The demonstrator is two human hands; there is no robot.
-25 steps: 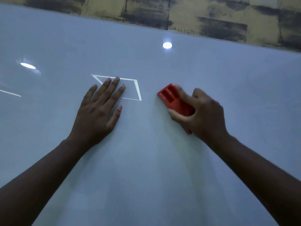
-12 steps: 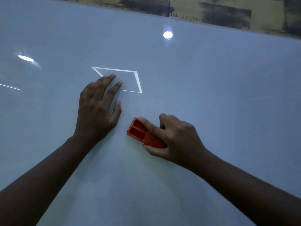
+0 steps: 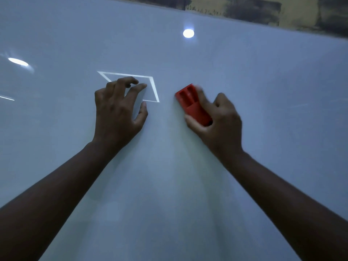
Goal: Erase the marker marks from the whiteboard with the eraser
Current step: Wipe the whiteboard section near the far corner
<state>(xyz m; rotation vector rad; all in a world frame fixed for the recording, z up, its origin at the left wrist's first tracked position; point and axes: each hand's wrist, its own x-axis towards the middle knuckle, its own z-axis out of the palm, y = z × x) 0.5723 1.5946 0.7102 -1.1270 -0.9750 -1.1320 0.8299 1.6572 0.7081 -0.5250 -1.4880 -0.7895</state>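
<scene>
Gripping the red eraser (image 3: 192, 104) in my right hand (image 3: 218, 123), fingers curled round it, flat on the whiteboard (image 3: 263, 91). At its nine o'clock, my left hand (image 3: 116, 113) rests there, fingers bent, holding nothing.

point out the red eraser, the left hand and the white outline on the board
eraser (image 3: 190, 102), head view, on its red top face ahead of the fingers
left hand (image 3: 114, 113), head view, on the back of the hand
white outline (image 3: 155, 91), head view, on its right edge
</scene>
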